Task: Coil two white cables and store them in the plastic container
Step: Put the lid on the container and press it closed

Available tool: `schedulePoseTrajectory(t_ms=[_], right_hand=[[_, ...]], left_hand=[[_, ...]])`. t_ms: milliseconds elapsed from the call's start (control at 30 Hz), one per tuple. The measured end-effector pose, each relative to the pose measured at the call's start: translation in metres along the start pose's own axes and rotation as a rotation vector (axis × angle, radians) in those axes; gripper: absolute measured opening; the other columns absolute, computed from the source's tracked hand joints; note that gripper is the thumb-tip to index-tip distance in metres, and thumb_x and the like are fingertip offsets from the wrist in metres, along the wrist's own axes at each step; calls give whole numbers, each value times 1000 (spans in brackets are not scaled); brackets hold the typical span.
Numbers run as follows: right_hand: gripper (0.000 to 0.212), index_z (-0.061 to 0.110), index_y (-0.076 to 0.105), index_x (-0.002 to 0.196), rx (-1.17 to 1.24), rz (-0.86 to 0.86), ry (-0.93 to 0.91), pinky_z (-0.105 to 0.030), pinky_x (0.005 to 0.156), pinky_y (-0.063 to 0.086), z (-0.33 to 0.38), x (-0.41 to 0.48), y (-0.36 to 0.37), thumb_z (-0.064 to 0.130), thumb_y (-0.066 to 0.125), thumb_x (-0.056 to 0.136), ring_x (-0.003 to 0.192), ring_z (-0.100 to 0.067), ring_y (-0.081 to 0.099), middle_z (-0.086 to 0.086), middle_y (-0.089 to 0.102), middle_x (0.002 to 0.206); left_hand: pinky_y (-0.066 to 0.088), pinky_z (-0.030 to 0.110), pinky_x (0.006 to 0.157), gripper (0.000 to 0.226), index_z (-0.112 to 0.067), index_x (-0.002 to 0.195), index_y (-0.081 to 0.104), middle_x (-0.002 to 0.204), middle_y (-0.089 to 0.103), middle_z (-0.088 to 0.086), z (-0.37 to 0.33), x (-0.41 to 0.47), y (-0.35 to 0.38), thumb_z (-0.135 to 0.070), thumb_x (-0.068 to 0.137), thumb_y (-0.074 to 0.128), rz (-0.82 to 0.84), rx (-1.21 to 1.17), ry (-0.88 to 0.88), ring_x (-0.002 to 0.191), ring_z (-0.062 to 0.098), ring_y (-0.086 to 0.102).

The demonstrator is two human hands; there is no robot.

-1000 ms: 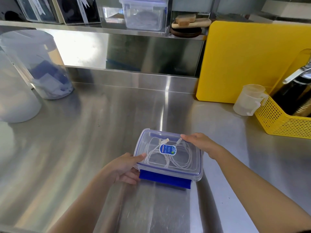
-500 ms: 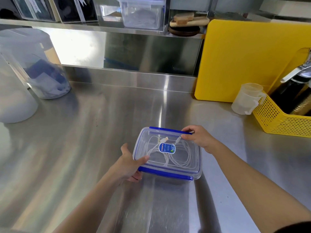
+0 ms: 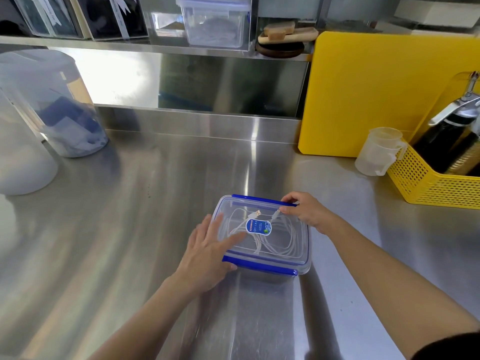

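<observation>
Stainless-steel counter [image 3: 124, 229] fills the head view, backed by a yellow cutting board [image 3: 376, 94] and a yellow perforated basket [image 3: 428, 185]. One clear plastic container with blue clip flaps [image 3: 265, 266] sits near the front edge, lid on, and inside it lie the coiled white cables [image 3: 283, 242]; two plug ends show, though the strands overlap too much to separate. Left hand [image 3: 207, 253] lies flat, fingers spread, on the lid's near-left corner, gripping nothing. Right hand [image 3: 306, 211] pinches the far blue flap at its right end. To seal well, I judge, press the lid steady while snapping each flap fully down.
</observation>
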State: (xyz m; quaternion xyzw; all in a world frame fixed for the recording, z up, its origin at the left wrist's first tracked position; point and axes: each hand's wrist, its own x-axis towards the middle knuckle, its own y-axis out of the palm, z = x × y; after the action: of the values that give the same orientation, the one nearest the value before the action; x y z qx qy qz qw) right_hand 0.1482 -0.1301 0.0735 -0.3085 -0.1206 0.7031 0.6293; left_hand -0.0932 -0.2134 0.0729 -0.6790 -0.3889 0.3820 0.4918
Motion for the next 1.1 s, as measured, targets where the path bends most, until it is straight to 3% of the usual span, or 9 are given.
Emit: schedulePoseTrajectory(t_ms=[100,167,300,400,500,767,867,967,1100], right_hand=[[23,12,53,107,-19,2,-1,-32,79,48,0,-1,0,17,61,87,101,-21,52,-7,56,108],[25,12,52,111,-73,31,-15,-33,82,49,3,-1,0,18,59,88,103,-21,52,-5,55,108],[28,11,50,119,-260,107,-50,-33,85,47,11,1,0,19,52,92,104,-20,51,-8,54,116],[18,10,50,103,-348,88,-28,-34,76,48,18,4,5,18,52,87,92,-23,55,-10,57,106],[14,13,41,93,-439,40,-18,-31,66,44,23,5,14,23,47,87,76,-18,51,-5,54,89],[57,16,46,118,-778,-56,-150,-37,79,48,22,8,38,62,30,88,99,-23,60,-6,61,117],[58,14,43,121,-760,-36,-166,-37,79,49,21,12,39,61,28,89,101,-25,60,-9,59,119],[51,29,27,136,-816,26,-257,-40,80,48,21,13,38,56,21,93,101,-28,60,-10,61,119],[42,18,42,114,-817,-5,-280,-38,74,48,21,14,37,49,21,95,90,-28,62,-9,65,111]], left_hand=[[8,37,118,68,-38,145,17,160,7,-1,-8,3,4,-21,91,54,35,101,218,146,22,3],[20,39,115,67,-28,142,28,156,24,6,-10,8,9,-22,84,62,-76,200,323,143,27,21],[34,43,109,47,-16,117,53,139,49,12,-16,17,6,-33,75,62,-66,302,426,130,30,45],[47,43,97,39,-13,93,61,117,66,10,-25,24,4,-39,64,54,-87,362,507,110,27,62],[48,50,95,49,-13,98,62,114,66,13,-29,31,7,-46,67,44,-81,430,553,106,30,62],[48,55,93,65,-23,128,44,127,61,16,-21,46,16,-68,85,27,-101,471,682,113,34,59],[43,60,96,65,-27,139,34,137,53,18,-17,47,22,-66,88,19,-136,445,704,124,36,51],[45,59,94,61,-29,139,35,136,53,21,-18,48,25,-61,91,15,-164,443,718,123,38,52],[48,59,90,59,-27,135,41,131,57,23,-18,49,31,-57,93,12,-174,442,721,118,40,56]])
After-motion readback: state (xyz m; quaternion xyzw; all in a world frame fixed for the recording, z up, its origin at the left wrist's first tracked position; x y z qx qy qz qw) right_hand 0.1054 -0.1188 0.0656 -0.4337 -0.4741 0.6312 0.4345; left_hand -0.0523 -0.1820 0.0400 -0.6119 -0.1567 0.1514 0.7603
